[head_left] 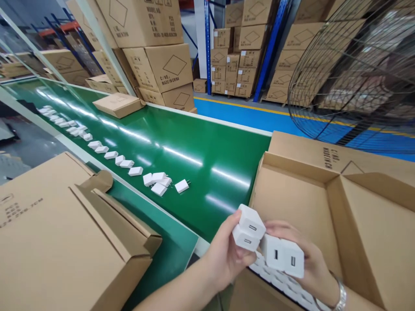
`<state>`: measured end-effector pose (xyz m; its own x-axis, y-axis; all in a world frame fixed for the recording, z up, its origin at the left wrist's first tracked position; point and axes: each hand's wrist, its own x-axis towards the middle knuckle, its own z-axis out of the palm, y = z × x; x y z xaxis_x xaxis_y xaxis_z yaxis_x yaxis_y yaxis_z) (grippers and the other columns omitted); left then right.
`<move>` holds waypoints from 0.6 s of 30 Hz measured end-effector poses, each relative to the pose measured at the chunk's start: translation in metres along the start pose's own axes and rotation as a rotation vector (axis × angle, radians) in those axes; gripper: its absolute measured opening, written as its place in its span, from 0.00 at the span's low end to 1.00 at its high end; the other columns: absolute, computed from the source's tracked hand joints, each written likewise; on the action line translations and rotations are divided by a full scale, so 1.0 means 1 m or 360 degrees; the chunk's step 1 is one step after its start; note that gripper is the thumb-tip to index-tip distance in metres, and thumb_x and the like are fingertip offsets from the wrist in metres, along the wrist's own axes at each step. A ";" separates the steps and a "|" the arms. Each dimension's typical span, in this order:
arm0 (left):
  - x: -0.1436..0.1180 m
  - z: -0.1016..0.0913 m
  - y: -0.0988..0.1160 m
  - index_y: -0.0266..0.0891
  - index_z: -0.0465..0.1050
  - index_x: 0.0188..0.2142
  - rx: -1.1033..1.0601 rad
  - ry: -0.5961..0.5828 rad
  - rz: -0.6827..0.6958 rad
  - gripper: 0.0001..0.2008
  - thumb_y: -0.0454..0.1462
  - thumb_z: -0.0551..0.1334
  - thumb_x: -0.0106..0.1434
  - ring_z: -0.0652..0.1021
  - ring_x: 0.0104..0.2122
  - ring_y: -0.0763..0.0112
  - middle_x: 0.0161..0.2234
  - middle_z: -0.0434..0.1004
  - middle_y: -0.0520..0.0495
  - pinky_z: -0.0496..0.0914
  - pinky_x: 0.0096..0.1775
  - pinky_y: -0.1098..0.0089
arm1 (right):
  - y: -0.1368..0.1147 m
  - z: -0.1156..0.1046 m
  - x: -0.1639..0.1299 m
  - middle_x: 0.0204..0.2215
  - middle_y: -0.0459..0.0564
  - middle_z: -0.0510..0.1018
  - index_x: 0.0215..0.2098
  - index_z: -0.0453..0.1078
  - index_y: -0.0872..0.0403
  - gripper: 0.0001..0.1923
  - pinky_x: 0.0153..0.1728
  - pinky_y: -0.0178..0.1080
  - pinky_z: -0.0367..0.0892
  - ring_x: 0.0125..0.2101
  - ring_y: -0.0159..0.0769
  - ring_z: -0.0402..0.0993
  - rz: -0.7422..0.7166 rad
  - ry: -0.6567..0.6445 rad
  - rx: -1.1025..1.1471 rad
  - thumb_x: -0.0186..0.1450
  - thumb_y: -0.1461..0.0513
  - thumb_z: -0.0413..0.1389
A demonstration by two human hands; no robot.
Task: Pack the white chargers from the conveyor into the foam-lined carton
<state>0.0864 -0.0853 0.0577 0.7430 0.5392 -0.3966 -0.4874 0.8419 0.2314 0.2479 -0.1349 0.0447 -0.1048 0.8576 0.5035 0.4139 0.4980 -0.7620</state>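
A green conveyor belt (207, 138) slants across the frame's middle; an open carton (292, 190) fills the lower right; at bottom, right of centre, the left hand (222, 257) and right hand (313, 261) each pinch two white plug adapters (249, 228)

The long, flat green belt (194, 138) looked smooth and glossy, streaked with reflected light. Near its closer end, the white, block-shaped plastic chargers (249, 216) were smooth with a soft sheen. To the belt's right, the shallow, open brown cardboard box (292, 190) looked matt and papery, and the silver-coloured bracelet (341, 294) appeared shiny and metallic. Beyond the belt, the blue floor (227, 110) looked smooth.
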 end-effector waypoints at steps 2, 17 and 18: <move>-0.004 0.000 -0.001 0.32 0.66 0.25 -0.0053 0.0014 -0.0015 0.17 0.46 0.63 0.53 0.55 0.13 0.87 0.15 0.62 0.56 0.46 0.15 0.81 | 0.000 0.001 0.001 0.36 0.50 0.76 0.47 0.64 0.41 0.17 0.33 0.39 0.73 0.38 0.41 0.73 0.0007 -0.0024 0.0041 0.59 0.57 0.56; 0.000 -0.004 0.010 0.41 0.63 0.43 0.1020 0.0241 0.0311 0.21 0.46 0.63 0.53 0.70 0.29 0.77 0.33 0.69 0.52 0.62 0.29 0.77 | 0.013 -0.046 0.009 0.47 0.53 0.70 0.46 0.61 0.47 0.14 0.39 0.39 0.69 0.46 0.43 0.68 0.0642 -0.0541 -0.0225 0.61 0.56 0.52; 0.003 -0.002 0.013 0.43 0.63 0.45 0.1358 0.0220 0.0376 0.21 0.44 0.63 0.53 0.70 0.31 0.75 0.34 0.69 0.52 0.62 0.31 0.76 | 0.016 -0.053 0.011 0.43 0.52 0.72 0.44 0.62 0.48 0.13 0.36 0.38 0.69 0.41 0.42 0.70 0.0745 -0.0698 -0.0308 0.61 0.56 0.52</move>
<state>0.0811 -0.0733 0.0577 0.5775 0.7396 -0.3457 -0.0729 0.4685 0.8805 0.3018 -0.1243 0.0595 -0.2153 0.9708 -0.1058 0.6557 0.0634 -0.7524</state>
